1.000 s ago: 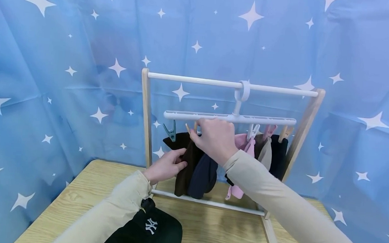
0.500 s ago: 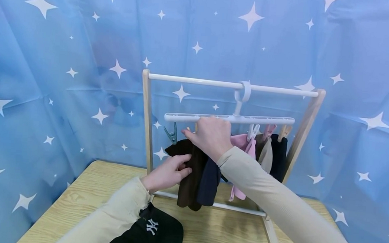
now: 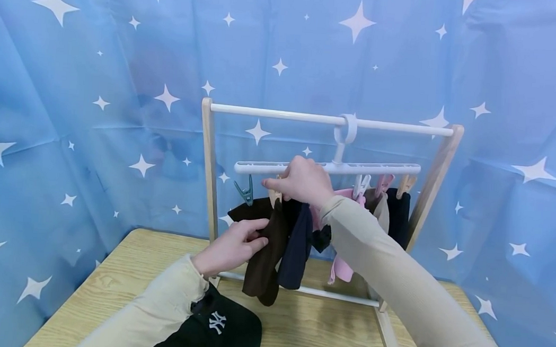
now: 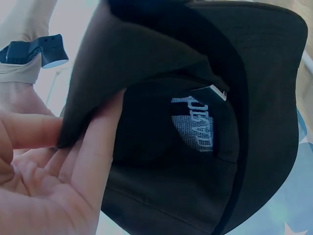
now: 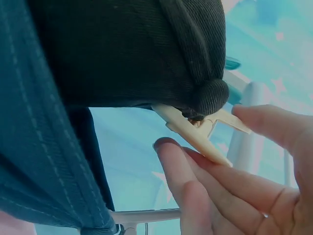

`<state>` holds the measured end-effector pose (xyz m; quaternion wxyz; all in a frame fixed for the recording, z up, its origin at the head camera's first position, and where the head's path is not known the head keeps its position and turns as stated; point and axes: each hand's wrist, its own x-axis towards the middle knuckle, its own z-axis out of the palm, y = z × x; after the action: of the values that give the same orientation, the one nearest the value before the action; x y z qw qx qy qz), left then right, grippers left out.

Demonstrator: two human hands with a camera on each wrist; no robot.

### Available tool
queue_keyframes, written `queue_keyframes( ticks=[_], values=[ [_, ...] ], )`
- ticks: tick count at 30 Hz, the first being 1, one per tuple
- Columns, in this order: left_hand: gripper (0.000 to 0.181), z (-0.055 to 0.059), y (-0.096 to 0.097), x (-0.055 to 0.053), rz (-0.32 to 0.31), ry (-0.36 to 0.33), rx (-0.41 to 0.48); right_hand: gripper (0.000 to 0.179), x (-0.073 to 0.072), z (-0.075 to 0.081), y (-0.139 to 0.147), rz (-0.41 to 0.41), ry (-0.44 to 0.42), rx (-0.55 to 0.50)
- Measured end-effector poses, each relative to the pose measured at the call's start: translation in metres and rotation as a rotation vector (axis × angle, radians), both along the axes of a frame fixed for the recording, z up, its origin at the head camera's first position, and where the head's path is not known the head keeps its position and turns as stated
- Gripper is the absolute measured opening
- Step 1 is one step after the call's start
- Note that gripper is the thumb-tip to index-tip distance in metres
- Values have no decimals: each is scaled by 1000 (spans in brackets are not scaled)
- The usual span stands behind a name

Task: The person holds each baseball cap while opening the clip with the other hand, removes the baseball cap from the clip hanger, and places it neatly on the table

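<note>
A dark brown cap point(image 3: 264, 257) hangs below the left part of the white clip hanger point(image 3: 259, 167). My left hand point(image 3: 229, 247) pinches its edge between thumb and fingers; the left wrist view looks into the cap's inside point(image 4: 161, 127), with white lettering. Above, my right hand point(image 3: 303, 181) pinches the handles of a beige clothespin point(image 5: 195, 137), thumb on one and fingers on the other. The clothespin's tip lies against the cap's edge; how firmly it bites is hard to tell. A teal clothespin point(image 3: 245, 194) stands over the cap's left end.
The hanger hooks over a rack's white top bar point(image 3: 281, 114). Right of the brown cap hang a navy cap point(image 3: 295, 254), a pink cap point(image 3: 343, 267), a beige one point(image 3: 381, 214) and a black one point(image 3: 398, 218). A black cap point(image 3: 230, 330) lies on the wooden table point(image 3: 109, 280).
The brown cap has shifted right, then back left, and its lower edge hangs lower. My left hand has followed it. The beige clothespin now shows more clearly under my right hand.
</note>
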<state>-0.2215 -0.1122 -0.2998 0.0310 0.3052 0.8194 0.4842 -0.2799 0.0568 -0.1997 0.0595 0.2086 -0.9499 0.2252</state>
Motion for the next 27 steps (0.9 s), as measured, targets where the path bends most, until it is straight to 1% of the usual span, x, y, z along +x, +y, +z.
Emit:
queue_keyframes(
  ticks=[4,8,12,17,20,23,27],
  values=[
    [24,0,-2,1,0,-8,19,46,-3,5,2,29,-75,-14],
    [26,-1,-5,1,-12,-13,33,44,-4,7,2,55,-124,-48],
    [26,-1,-6,1,-14,-15,45,41,-5,6,3,55,-131,-58],
    [31,-1,-4,2,-7,-43,67,37,-6,5,3,38,-126,-45],
    [32,-1,-3,2,-6,-54,74,36,-7,5,3,36,-141,-54],
    [30,-1,-3,3,-8,-55,81,35,-8,4,4,41,-162,-85],
    [31,-3,-5,4,-9,-66,89,33,-9,2,5,60,-206,-177]
  ],
)
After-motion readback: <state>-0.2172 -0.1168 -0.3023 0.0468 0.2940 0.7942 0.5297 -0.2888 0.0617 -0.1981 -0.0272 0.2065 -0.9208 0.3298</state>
